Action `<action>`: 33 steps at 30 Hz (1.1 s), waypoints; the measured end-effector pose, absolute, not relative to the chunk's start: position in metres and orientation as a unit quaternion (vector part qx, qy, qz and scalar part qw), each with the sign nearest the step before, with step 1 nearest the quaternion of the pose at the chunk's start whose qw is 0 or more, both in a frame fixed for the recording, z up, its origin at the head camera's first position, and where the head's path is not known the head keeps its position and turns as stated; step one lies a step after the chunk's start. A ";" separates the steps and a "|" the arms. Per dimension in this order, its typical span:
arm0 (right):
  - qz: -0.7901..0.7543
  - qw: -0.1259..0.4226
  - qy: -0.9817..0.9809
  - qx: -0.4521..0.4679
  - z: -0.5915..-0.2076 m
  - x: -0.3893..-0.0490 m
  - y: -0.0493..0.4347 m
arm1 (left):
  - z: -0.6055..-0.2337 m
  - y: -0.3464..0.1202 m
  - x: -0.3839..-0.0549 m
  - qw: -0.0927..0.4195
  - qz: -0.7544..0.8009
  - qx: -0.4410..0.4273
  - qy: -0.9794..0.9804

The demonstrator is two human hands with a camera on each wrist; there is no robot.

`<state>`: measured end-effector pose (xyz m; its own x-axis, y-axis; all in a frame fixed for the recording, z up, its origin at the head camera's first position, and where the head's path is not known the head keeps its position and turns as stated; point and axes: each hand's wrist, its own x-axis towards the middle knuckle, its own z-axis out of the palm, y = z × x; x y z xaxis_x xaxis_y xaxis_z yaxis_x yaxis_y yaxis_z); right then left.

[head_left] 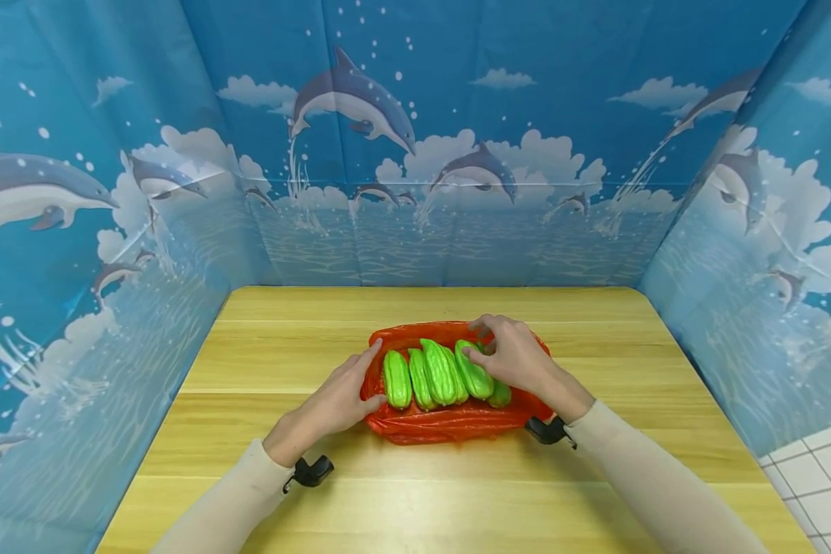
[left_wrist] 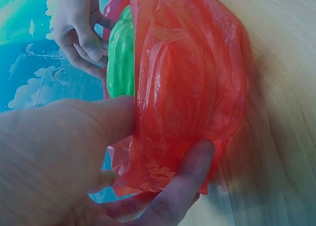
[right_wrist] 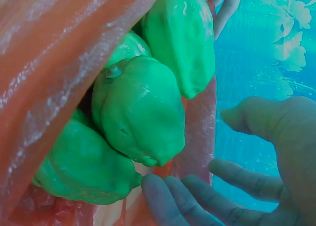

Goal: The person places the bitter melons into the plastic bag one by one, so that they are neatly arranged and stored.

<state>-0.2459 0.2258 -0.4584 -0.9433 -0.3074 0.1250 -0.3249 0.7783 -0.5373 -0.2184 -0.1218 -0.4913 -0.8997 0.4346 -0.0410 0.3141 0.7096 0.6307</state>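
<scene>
Several pale green, ridged gourds (head_left: 441,372) lie side by side in a red plastic bag (head_left: 435,428) whose mouth opens upward. My left hand (head_left: 335,394) holds the bag's left end. In the left wrist view the thumb goes over the bag's edge (left_wrist: 140,83) and the fingers lie against its outside. Above the right end, my right hand (head_left: 519,355) hovers with spread, slightly bent fingers. In the right wrist view nothing sits between its thumb and fingers, and one fingertip comes close to a gourd (right_wrist: 91,169). The bag's wall hides part of the gourds there.
The bag rests on a light wooden table (head_left: 270,338). A blue curtain (head_left: 443,246) printed with dolphins stands along the back and both sides. White tiles (head_left: 827,473) show at the lower right. A black wrist mount (head_left: 312,471) sits below the left wrist.
</scene>
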 end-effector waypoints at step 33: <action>0.307 0.104 -0.934 0.148 -0.453 -0.210 0.248 | -0.488 -0.123 -0.215 0.090 0.324 0.201 0.920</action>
<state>-0.2104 0.2479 -0.4526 -0.9344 -0.2124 0.2860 -0.3405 0.7684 -0.5419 -0.2146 -0.1233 -0.4883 -0.9027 0.4288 -0.0349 0.3120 0.7083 0.6332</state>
